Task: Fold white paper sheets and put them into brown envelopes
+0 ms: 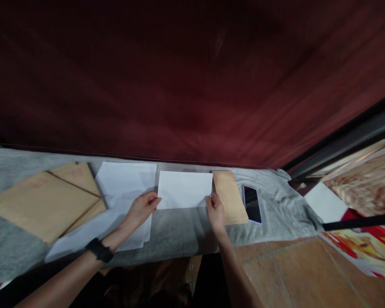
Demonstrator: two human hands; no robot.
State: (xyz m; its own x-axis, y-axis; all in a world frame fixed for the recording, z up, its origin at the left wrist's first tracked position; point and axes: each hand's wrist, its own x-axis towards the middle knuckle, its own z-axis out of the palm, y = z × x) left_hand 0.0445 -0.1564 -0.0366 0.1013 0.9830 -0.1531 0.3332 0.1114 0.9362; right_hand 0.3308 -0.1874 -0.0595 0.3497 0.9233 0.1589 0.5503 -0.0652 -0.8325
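Note:
Between my two hands is a white sheet of paper (185, 189), lying wide and looking folded to about half the size of the sheets beside it. My left hand (144, 206) pinches its left edge with thumb and fingers. At the opposite edge, near the lower right corner, my right hand (215, 209) grips the same paper. Just right of it, partly behind my right hand, is a brown envelope (232, 199). Several loose white sheets (126, 182) spread out to the left, some beneath my left forearm.
Brown envelopes (45, 199) overlap in a pile at far left. A phone (252, 204) lies dark-screened right of the single envelope. Grey cloth (276, 209) covers the narrow surface. A dark red panel (179, 85) rises behind it. A colourful box (365, 248) is on the right above floor tiles.

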